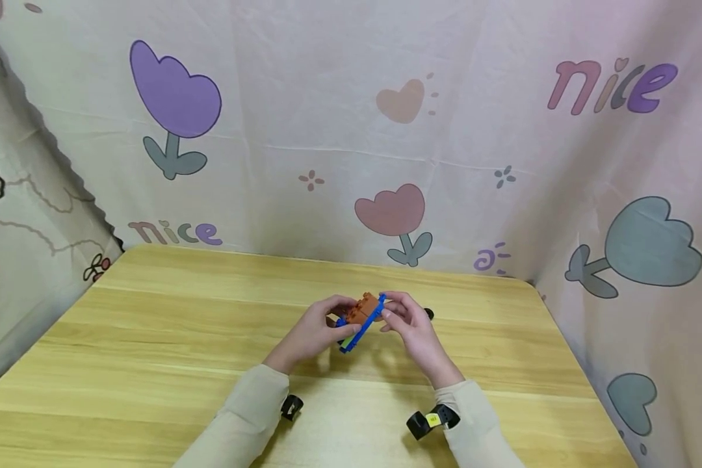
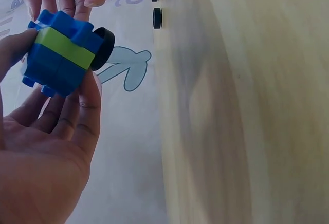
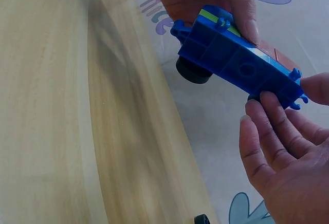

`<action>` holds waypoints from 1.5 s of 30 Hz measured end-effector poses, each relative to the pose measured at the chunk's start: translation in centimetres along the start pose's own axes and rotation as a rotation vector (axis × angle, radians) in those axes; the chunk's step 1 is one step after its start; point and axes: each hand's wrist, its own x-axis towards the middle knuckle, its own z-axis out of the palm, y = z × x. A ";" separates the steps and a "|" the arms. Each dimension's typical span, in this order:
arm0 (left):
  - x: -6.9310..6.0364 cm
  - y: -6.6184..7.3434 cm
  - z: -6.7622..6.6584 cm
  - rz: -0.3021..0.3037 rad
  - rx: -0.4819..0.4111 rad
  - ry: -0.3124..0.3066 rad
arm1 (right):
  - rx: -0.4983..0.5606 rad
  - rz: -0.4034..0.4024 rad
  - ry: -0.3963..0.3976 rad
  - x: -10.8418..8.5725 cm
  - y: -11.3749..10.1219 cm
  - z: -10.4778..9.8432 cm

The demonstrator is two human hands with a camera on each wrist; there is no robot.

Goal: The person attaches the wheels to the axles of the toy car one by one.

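Note:
Above the table, both hands hold a building-block toy car [image 1: 361, 313], tilted so that its blue underside faces the right wrist camera. Its blue base [image 3: 231, 57] carries orange-brown bricks [image 1: 364, 309] and a blue block with a lime-green stripe [image 2: 64, 48]. One black wheel [image 3: 194, 71] shows at one end; near the other, a dark round part is mostly hidden by fingers. My left hand [image 1: 314, 329] grips the striped block's end between thumb and fingers. At the opposite end my right hand [image 1: 414, 330] pinches the base between its thumb [image 3: 314, 88] and fingertips.
Two loose black wheels [image 2: 157, 18] stand on the wooden table [image 1: 169, 338], beyond the right hand. In the head view, a black wheel [image 1: 429, 314] shows just past that hand. A patterned cloth [image 1: 304, 117] hangs behind the table's far edge.

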 end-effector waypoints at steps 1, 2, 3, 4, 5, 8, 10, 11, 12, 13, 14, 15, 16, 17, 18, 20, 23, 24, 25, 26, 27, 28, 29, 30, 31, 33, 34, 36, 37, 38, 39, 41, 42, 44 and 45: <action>0.0 0.0 0.0 -0.002 -0.012 -0.003 | 0.001 -0.002 0.000 0.0 -0.1 0.0; 0.0 -0.1 0.0 -0.003 -0.020 -0.005 | 0.003 -0.002 -0.001 0.0 -0.1 0.0; 0.0 -0.1 0.0 -0.003 -0.032 -0.009 | 0.004 0.000 -0.002 0.0 -0.1 0.1; 0.0 -0.2 0.0 -0.006 -0.040 -0.013 | 0.005 0.000 -0.002 0.1 -0.1 0.1; 0.0 -0.2 0.0 -0.008 -0.048 -0.017 | 0.005 0.001 -0.001 0.1 -0.1 0.1; -0.1 -0.3 0.0 -0.003 -0.055 -0.026 | 0.009 0.003 -0.003 0.1 0.0 0.1; -0.1 -0.3 0.0 -0.006 -0.061 -0.026 | 0.011 0.003 -0.005 0.1 0.1 0.1; -0.1 -0.4 0.0 -0.008 -0.065 -0.027 | 0.012 0.003 -0.005 0.0 0.1 0.1; -0.1 -0.4 0.0 -0.011 -0.070 -0.026 | 0.012 0.003 -0.005 0.0 0.1 0.2; -0.1 -0.4 0.1 -0.016 -0.075 -0.024 | 0.012 0.003 -0.004 0.0 0.1 0.2; -0.1 -0.5 0.1 -0.022 -0.081 -0.021 | 0.010 0.003 -0.003 0.0 0.1 0.2; -0.1 -0.5 0.1 -0.028 -0.086 -0.018 | 0.007 0.003 -0.002 0.0 0.2 0.3; -0.1 -0.5 0.1 -0.030 -0.088 -0.015 | 0.003 0.002 0.000 0.0 0.2 0.3; -0.1 -0.5 0.2 -0.032 -0.093 -0.012 | -0.003 0.000 0.004 0.0 0.2 0.3; 0.0 -0.5 0.2 -0.034 -0.095 -0.009 | -0.009 -0.001 0.009 0.0 0.3 0.4; 0.0 -0.5 0.2 -0.034 -0.100 -0.002 | -0.019 -0.016 0.018 0.0 0.4 0.4; 0.0 -0.5 0.2 -0.030 -0.126 0.005 | -0.025 -0.055 0.030 0.0 0.6 0.4; 0.0 -0.5 0.2 -0.029 -0.134 0.007 | -0.025 -0.071 0.033 0.0 0.7 0.4; 0.0 -0.5 0.2 -0.027 -0.142 0.010 | -0.026 -0.088 0.035 0.0 0.7 0.4; 0.0 -0.5 0.2 -0.026 -0.148 0.012 | -0.026 -0.101 0.038 0.0 0.8 0.4; 0.0 -0.6 0.2 -0.026 -0.153 0.015 | -0.028 -0.113 0.042 0.0 0.8 0.4; 0.0 -0.6 0.2 -0.028 -0.157 0.018 | -0.028 -0.122 0.045 0.0 0.8 0.5; 0.0 -0.6 0.2 -0.031 -0.158 0.024 | -0.024 -0.129 0.049 0.0 0.8 0.5; 0.0 -0.6 0.2 -0.035 -0.160 0.029 | -0.021 -0.135 0.051 0.0 0.8 0.6; 0.0 -0.6 0.3 -0.039 -0.160 0.033 | -0.018 -0.137 0.051 -0.1 0.7 0.6; 0.0 -0.6 0.3 -0.043 -0.168 0.036 | -0.018 -0.134 0.053 -0.1 0.6 0.8; 0.0 -0.7 0.4 -0.039 -0.171 0.035 | -0.017 -0.129 0.052 -0.1 0.6 0.8; 0.0 -0.6 0.4 -0.034 -0.180 0.031 | -0.024 -0.121 0.050 -0.1 0.6 0.9; 0.0 -0.6 0.4 -0.030 -0.182 0.027 | -0.029 -0.118 0.050 -0.1 0.7 1.0; 0.0 -0.6 0.5 -0.027 -0.186 0.022 | -0.034 -0.116 0.051 0.0 0.7 1.0; 0.0 -0.6 0.5 -0.024 -0.189 0.018 | -0.036 -0.116 0.052 0.0 0.8 1.1; 0.0 -0.6 0.6 -0.025 -0.193 0.012 | -0.046 -0.121 0.054 0.1 0.9 1.2; 0.0 -0.6 0.6 -0.029 -0.196 0.007 | -0.056 -0.123 0.055 0.2 0.9 1.2; 0.0 -0.6 0.7 -0.041 -0.196 -0.002 | -0.074 -0.124 0.053 0.3 0.9 1.3; -0.1 -0.6 0.7 -0.047 -0.197 -0.006 | -0.083 -0.124 0.051 0.3 0.9 1.4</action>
